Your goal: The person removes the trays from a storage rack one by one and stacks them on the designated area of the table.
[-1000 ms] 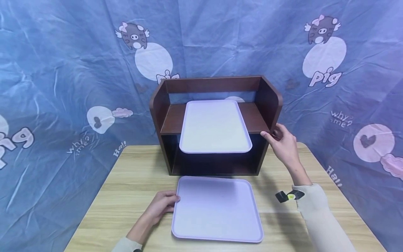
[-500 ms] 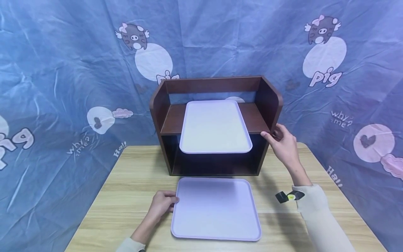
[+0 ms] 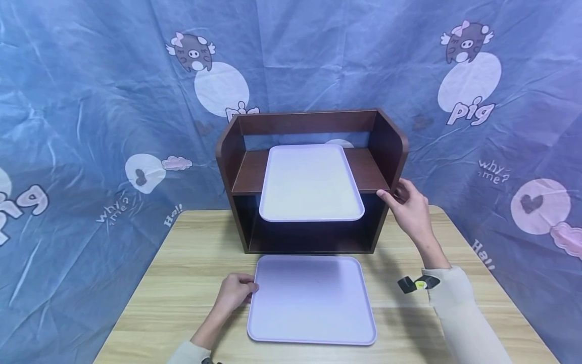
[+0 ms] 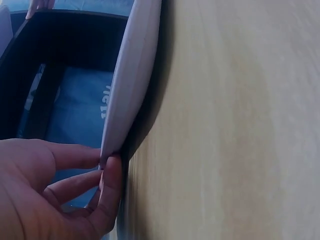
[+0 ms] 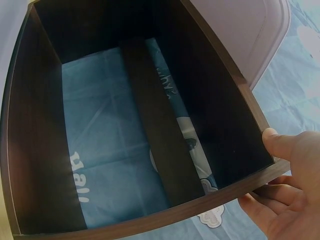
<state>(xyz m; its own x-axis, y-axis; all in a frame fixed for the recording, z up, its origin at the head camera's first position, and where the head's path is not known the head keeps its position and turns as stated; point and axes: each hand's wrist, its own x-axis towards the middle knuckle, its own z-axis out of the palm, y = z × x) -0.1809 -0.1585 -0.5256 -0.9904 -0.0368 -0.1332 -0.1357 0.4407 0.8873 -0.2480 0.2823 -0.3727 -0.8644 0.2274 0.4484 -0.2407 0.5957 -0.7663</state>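
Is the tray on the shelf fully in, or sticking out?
Sticking out: in the head view, the upper tray extends past the front edge of the shelf.

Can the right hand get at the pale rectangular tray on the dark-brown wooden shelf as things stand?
Likely yes, on letting go: the right hand grips the shelf, but nothing visible blocks its way to the tray.
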